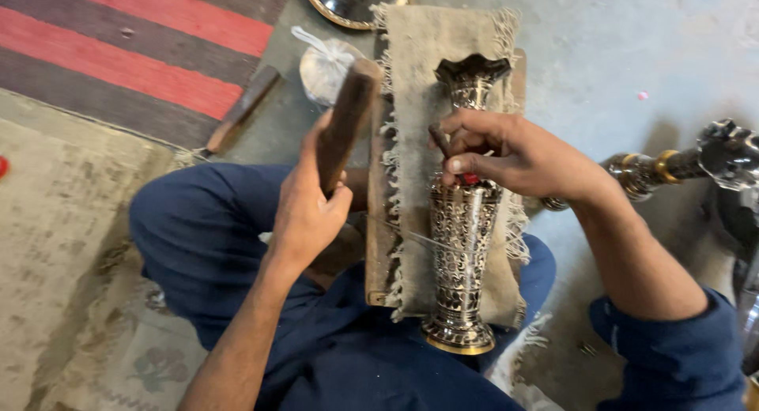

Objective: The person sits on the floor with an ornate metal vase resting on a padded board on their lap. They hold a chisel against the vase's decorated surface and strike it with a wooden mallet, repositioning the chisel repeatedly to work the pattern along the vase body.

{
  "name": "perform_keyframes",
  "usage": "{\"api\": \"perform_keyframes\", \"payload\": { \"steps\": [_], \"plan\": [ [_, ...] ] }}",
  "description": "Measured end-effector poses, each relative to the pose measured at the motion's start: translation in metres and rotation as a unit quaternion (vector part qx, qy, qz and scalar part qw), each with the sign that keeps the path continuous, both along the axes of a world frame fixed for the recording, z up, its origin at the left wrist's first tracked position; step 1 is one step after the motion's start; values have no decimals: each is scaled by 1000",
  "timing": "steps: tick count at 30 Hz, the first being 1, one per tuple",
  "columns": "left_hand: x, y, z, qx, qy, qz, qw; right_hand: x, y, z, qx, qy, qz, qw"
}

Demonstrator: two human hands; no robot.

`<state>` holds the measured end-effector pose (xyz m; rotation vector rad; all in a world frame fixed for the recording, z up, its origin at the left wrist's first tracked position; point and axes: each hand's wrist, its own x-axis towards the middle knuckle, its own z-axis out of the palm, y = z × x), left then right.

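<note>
Vase (462, 245): engraved metal, fluted mouth, lying flat.

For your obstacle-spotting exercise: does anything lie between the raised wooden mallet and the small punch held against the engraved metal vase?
Nothing visible does. The left hand holds the wooden mallet up, left of the punch, which the right hand pinches against the vase. Only the fringed cloth lies beneath.

A small knotted clear plastic bag (326, 66) of pale contents lies beside the fringed cloth's upper-left corner.
</note>
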<state>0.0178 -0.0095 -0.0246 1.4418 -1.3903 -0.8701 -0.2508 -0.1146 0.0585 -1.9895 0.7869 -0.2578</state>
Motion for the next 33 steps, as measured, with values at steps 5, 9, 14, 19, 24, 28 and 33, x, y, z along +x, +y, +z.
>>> {"api": "perform_keyframes", "payload": {
  "steps": [5,9,14,19,24,28,33],
  "plan": [
    [12,-2,4,-103,-111,-15,988,3,1,-4,35,-11,-29,999],
    [21,-3,0,-119,-242,-59,961,-1,-2,-8,5,-16,-18,1000],
    [29,9,-5,17,-165,-17,986,-21,-3,-15,118,-179,-53,975],
    [-8,52,-11,-15,234,-46,971,-40,2,-21,32,-149,-8,988],
    [-36,58,-15,-18,275,-78,958,-37,1,-20,31,-114,10,993],
    [-30,52,-5,21,134,-50,990,-35,6,-22,-1,-109,20,994],
    [-21,43,13,11,-69,-28,997,-39,6,-26,-55,-113,36,991]
  ]
}}
